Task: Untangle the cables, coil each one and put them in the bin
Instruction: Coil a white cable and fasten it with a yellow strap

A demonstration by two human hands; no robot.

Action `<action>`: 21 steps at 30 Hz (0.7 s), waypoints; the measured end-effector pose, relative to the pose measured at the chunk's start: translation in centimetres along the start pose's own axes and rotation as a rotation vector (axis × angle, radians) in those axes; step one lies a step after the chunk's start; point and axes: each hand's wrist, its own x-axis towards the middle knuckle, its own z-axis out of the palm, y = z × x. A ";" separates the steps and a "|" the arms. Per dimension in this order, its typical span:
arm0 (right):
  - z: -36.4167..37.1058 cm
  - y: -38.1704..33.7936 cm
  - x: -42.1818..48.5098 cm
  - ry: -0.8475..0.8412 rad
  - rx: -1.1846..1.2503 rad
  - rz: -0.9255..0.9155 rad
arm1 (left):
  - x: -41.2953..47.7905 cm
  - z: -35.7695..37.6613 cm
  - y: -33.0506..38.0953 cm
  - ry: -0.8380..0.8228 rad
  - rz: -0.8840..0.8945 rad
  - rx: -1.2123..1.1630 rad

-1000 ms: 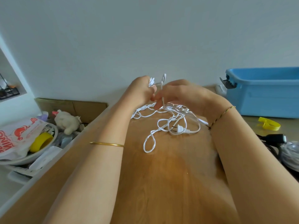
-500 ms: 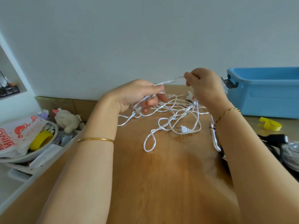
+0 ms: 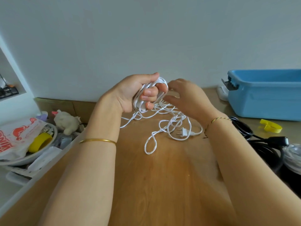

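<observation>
gripping the upright white cable coil (image 3: 138,102), left hand (image 3: 130,93) curls; right hand (image 3: 187,98) slack; plug (image 3: 183,132) points left.

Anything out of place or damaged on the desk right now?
Nothing damaged or spilled. The left hand grips a few turns of the white cable, but the rest lies in crossed loops on the table, its plug free. The right hand hovers open beside the coil.

Gold bangle (image 3: 97,141) L wrist; braided cord bracelet (image 3: 219,119) R wrist.
</observation>
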 end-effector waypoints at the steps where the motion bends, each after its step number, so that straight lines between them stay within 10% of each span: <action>1: 0.1 -0.3 0.1 0.042 0.004 -0.025 | 0.0 -0.1 0.0 -0.028 0.007 -0.110; 7: -0.3 -1.4 -0.1 -0.093 0.395 0.163 | 0.1 -0.6 0.3 -0.135 0.164 -0.866; 12: -0.5 -1.9 -0.5 -0.310 0.351 0.188 | 1.0 -1.2 0.2 0.085 0.393 -1.129; 16: -1.0 -2.7 -0.7 -0.470 0.435 0.267 | 1.9 -0.9 0.2 0.200 0.519 -1.047; 21: -1.9 -3.3 -0.8 -0.586 0.491 0.238 | 2.8 0.5 -0.4 0.536 0.595 -0.367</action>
